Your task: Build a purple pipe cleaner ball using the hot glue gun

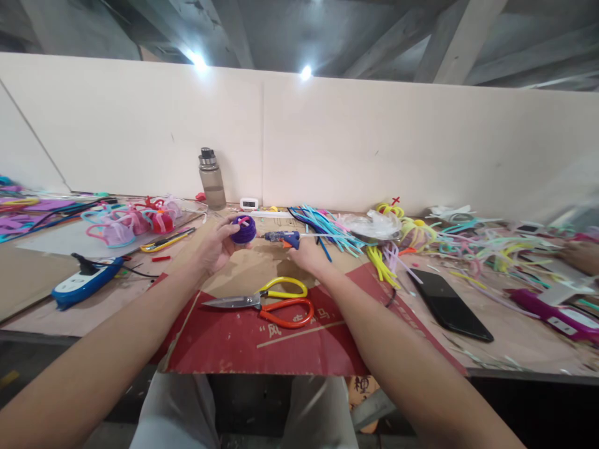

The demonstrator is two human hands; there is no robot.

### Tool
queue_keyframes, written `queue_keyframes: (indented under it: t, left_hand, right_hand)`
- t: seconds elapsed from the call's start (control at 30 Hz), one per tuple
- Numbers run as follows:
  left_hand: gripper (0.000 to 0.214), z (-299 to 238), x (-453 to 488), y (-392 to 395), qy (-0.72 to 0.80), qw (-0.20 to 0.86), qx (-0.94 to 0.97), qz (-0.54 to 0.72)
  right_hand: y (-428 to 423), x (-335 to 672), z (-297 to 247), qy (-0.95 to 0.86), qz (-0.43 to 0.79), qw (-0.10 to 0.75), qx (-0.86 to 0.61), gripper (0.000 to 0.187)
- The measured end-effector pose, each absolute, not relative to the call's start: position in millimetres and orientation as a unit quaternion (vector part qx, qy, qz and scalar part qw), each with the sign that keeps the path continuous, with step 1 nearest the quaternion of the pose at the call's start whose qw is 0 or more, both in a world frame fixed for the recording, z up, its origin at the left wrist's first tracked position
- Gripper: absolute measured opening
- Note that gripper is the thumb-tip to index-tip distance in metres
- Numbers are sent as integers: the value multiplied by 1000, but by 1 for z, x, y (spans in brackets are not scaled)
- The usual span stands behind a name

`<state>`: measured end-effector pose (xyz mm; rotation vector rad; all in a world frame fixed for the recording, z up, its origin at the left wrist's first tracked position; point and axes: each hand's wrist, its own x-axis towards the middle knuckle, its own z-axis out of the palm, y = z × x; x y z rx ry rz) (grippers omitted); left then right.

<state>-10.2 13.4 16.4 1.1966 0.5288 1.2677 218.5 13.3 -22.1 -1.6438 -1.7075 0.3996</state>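
Between the fingers of my left hand (216,247) is a round bundle of purple pipe cleaner (244,233), wound in coils, with a small pink-red piece at its top. My right hand (306,255) grips a blue hot glue gun (286,237) with an orange trigger. Its nozzle points left at the bundle, a short gap away, and a pale glue stick (322,235) sticks out behind it. Below both hands, scissors (253,302) with one yellow and one red handle lie on a red-printed cardboard sheet (210,349).
Pink and red pipe-cleaner pieces (112,232), a utility knife (166,241) and a power strip (88,280) lie left. A bottle (212,181) stands by the wall. Rightward are blue pipe cleaners (327,224), a phone (449,305) and another person's hand (583,255).
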Motion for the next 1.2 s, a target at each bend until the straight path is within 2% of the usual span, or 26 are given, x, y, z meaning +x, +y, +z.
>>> queue_keyframes:
  t: [0.13,0.23,0.4,0.53,0.77,1.2]
  left_hand:
    - [32,17,-16,17,227,588,518,578]
    - [33,15,-22,23,238,573,514,592]
    - [37,9,-28,31,259,570,504,595]
    - [37,6,-28,33,265,570,502,594]
    - [36,5,-30,35,265,573,494,598]
    - [32,6,-26,32,251,591,490,590]
  right_hand:
    - [13,221,-14,-600,157,417,-665,21]
    - [14,220,-10,-561,209,469,-649,21]
    - [6,211,-4,-561,347,544,-518,11]
    - [-2,204,2,-574,401,578,-419,18]
    - [-10,199,8,-600,416,579,-364,30]
    - [-7,197,0,-643,385,540,-383,26]
